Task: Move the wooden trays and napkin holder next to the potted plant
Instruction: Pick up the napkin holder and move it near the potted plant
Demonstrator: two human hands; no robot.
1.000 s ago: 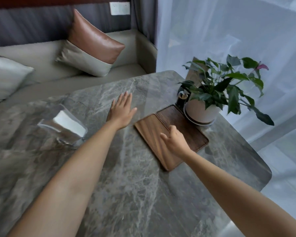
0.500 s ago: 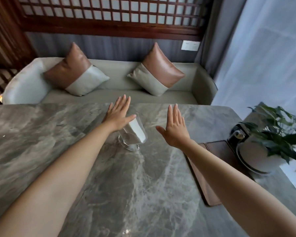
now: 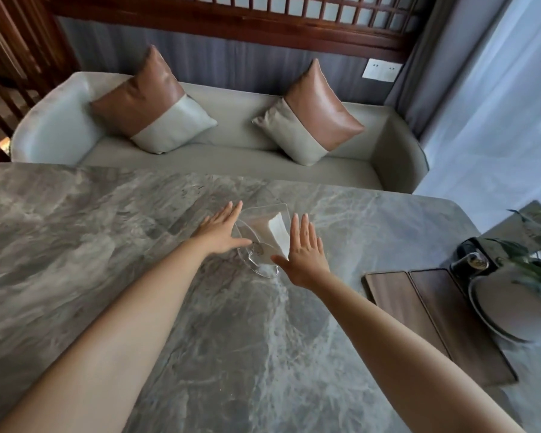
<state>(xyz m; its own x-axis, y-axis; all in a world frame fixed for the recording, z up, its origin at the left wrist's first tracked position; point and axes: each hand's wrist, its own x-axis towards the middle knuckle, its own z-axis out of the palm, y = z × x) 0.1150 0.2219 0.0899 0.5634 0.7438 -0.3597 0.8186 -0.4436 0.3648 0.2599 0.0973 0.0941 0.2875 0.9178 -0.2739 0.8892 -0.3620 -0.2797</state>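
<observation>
A clear napkin holder (image 3: 260,242) with white napkins stands mid-table. My left hand (image 3: 221,229) is flat and open against its left side. My right hand (image 3: 305,251) is open just to its right, fingers apart, thumb near its base. Neither hand is closed around the holder. Two wooden trays (image 3: 431,317) lie side by side at the right, next to the potted plant (image 3: 531,276) in its white pot.
The grey marble table (image 3: 138,245) spreads wide to the left and front. A dark small container (image 3: 472,260) sits beside the pot. Behind the table is a grey sofa (image 3: 231,157) with two cushions. Sheer curtains hang at the right.
My right hand left the trays and moved left to the napkin holder. My left hand also closed in on the holder's left side. The view swung left, away from the plant.
</observation>
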